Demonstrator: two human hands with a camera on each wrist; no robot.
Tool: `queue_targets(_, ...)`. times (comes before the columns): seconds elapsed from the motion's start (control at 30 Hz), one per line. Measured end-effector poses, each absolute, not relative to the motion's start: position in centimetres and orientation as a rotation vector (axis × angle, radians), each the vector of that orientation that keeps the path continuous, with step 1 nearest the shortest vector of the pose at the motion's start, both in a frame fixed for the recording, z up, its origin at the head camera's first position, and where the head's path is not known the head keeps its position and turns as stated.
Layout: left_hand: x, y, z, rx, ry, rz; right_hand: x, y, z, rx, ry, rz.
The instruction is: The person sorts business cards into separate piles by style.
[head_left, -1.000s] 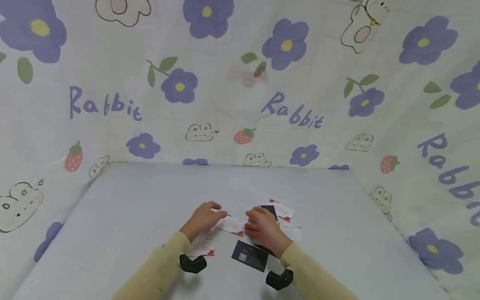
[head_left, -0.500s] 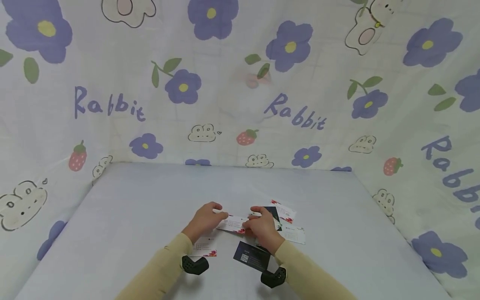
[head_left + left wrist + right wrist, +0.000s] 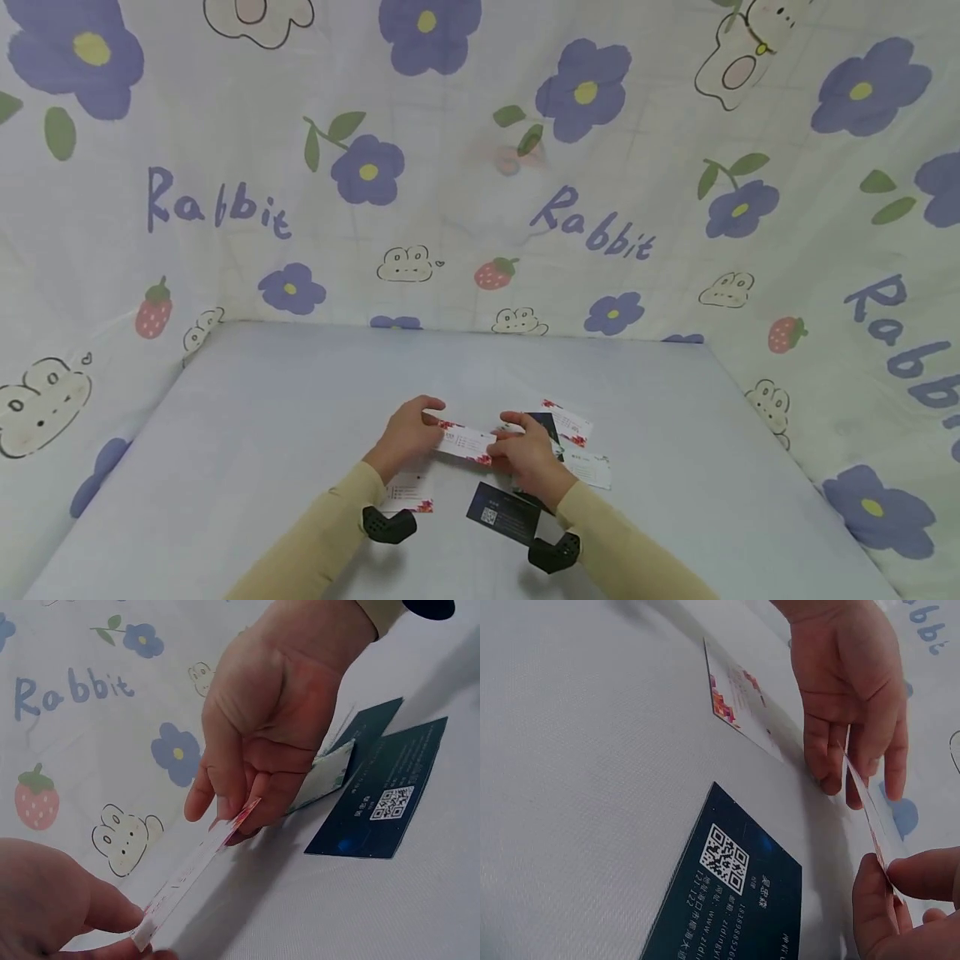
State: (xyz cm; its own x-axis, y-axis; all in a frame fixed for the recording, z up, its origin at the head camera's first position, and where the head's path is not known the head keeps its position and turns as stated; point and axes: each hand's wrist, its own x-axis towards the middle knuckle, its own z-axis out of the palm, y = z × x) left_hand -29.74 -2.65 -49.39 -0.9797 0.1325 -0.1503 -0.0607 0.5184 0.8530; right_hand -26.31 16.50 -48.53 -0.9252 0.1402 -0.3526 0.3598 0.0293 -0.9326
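Observation:
A white business card (image 3: 467,442) with red floral corners is raised off the table between both hands. My left hand (image 3: 406,435) pinches its left end between thumb and fingers. At the other end, my right hand (image 3: 528,457) pinches the right edge. In the left wrist view the card (image 3: 196,864) appears almost edge-on, tilted, with a shadow beneath it. A dark business card (image 3: 502,512) with a QR code lies in front of the right hand. Another white card with red print (image 3: 409,493) lies by the left wrist, partly covered by the arm.
Right of the right hand lie overlapping cards: a white one with red corners (image 3: 568,423), a dark one (image 3: 546,425) and a white one with green print (image 3: 588,469). A patterned cloth wall (image 3: 465,208) bounds the table (image 3: 300,375).
My right hand has moved left from over the other cards and now pinches the white card's right edge. The held card has tilted up, showing its upper left red corner.

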Motion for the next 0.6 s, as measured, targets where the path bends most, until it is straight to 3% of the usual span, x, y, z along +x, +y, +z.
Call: queue_targets(0.6, -28.3, -5.4, -48.7, -0.044, 2.285, 1.631, -25.5, 16.0, -48.0, 0.366, 2.086, -1.942)
